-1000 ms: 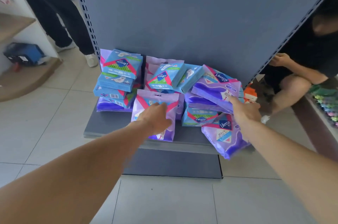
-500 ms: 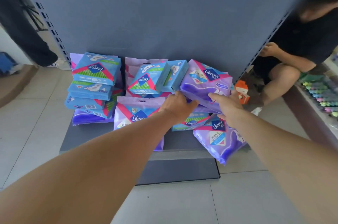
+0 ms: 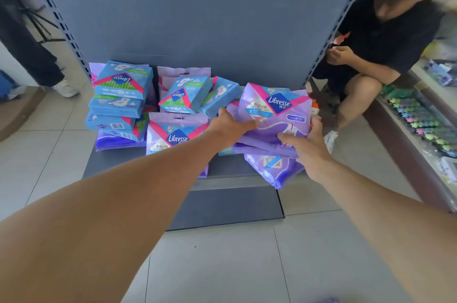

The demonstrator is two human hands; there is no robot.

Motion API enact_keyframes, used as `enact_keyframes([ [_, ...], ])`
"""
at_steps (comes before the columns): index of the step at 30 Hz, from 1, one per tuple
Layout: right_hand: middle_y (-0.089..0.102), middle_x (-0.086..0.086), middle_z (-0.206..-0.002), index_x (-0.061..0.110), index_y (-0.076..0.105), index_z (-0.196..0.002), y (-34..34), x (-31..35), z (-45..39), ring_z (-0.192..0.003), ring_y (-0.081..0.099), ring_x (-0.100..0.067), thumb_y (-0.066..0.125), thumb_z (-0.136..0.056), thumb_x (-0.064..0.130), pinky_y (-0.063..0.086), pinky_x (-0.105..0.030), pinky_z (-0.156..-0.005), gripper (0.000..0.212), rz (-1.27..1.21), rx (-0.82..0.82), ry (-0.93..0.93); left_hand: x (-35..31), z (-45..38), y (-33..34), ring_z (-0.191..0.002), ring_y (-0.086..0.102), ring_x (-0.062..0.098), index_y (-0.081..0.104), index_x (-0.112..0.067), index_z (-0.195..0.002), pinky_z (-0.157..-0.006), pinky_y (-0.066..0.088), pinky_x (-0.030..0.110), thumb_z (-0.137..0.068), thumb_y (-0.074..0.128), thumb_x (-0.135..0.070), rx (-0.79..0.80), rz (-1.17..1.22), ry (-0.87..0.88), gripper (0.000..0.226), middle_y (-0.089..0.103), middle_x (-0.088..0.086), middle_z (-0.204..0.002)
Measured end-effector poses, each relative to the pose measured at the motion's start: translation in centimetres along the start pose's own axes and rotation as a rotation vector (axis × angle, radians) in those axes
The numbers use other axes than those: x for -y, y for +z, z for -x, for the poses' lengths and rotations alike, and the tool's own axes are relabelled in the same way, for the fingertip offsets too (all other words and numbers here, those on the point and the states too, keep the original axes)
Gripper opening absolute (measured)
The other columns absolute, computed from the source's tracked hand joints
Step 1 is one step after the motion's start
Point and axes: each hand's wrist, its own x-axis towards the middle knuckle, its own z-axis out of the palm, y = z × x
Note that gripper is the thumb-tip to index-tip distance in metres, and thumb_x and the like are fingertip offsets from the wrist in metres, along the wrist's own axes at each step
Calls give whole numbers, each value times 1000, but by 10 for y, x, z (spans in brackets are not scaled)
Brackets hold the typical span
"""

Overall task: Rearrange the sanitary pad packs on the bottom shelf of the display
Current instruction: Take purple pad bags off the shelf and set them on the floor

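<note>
two hands (image 3: 231, 127) (image 3: 308, 147) clasp one purple pack (image 3: 274, 117) in curled fingers — five blue packs (image 3: 122, 82) beside it.

A person in a black shirt (image 3: 385, 38) squats at the right of the grey back panel (image 3: 197, 10). Beside that person runs a low shelf of small colourful packets (image 3: 420, 124). At the far left stands someone in dark trousers (image 3: 27, 50) and a white shoe (image 3: 65, 88) on the pale floor tiles (image 3: 222, 265).
</note>
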Motion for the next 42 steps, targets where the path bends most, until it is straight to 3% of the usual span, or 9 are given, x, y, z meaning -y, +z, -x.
enact_keyframes([
  [5, 64, 7, -114, 29, 38, -131, -19, -14, 41, -99, 65, -8, 80, -75, 5, 53, -17, -64, 74, 0, 109, -48, 14, 35, 11, -106, 62, 30, 33, -13, -140, -88, 55, 44, -51, 70, -75, 30, 67, -91, 114, 58, 10, -123],
  [11, 60, 2, -123, 27, 34, -138, -14, -30, 60, -112, 61, -15, 84, -71, 9, 58, -32, -81, 85, 47, 126, -44, 34, 58, 20, -95, 67, 27, 54, -11, -110, -86, 57, 42, -76, 78, -42, -5, 111, -85, 51, 66, 9, -103],
  [14, 58, 2, -123, 28, 33, -138, -10, -35, 66, -112, 60, -16, 85, -71, 13, 58, -35, -83, 86, 66, 116, -39, 41, 61, 19, -89, 64, 27, 56, -9, -111, -77, 55, 36, -76, 78, -40, -26, 85, -53, 52, 65, 10, -100],
  [17, 59, 4, -121, 24, 35, -138, -12, -42, 74, -109, 60, -13, 79, -77, 11, 52, -21, -72, 76, 51, 99, -52, 44, 64, 22, -93, 64, 24, 56, -8, -114, -82, 54, 37, -76, 79, -35, -58, 45, 15, 52, 66, 6, -105],
  [22, 63, 11, -112, 28, 40, -127, -38, -56, 89, -99, 65, -14, 66, -82, 32, 55, -29, -79, 52, 98, -31, -50, 30, 84, 44, -89, 54, 21, 48, -11, -120, -72, 40, 29, -84, 70, -37, -19, -150, 160, 50, 57, 1, -106],
  [25, 62, 12, -100, 28, 38, -121, -76, -70, 115, -86, 64, -13, 62, -90, 31, 45, -18, -59, 39, 226, -96, -38, 19, 100, 76, -102, 55, 27, 42, -10, -125, -72, 43, 32, -89, 62, -37, 68, -276, 264, 48, 55, 8, -119],
  [30, 63, 3, -103, 21, 36, -113, -153, -119, 167, -86, 63, -22, 64, -89, 36, 45, -28, -67, 40, 322, -189, 44, 3, 143, 154, -113, 56, 38, 14, -12, -149, -89, 46, 40, -93, 59, -26, 208, -367, 416, 74, 53, 15, -132],
  [36, 65, 5, -96, 21, 34, -105, -223, -208, 231, -83, 68, -21, 66, -87, 40, 56, -41, -77, 41, 328, -254, 240, 18, 190, 253, -94, 61, 32, 14, -25, -145, -76, 54, 41, -91, 60, -32, 452, -521, 429, 71, 61, 11, -120],
  [42, 63, -5, -102, 15, 34, -108, -248, -311, 275, -86, 64, -26, 60, -91, 33, 50, -34, -73, 37, 237, -332, 463, 62, 201, 347, -88, 55, 25, 7, -31, -152, -63, 47, 29, -84, 65, -17, 645, -647, 465, 90, 56, 4, -111],
])
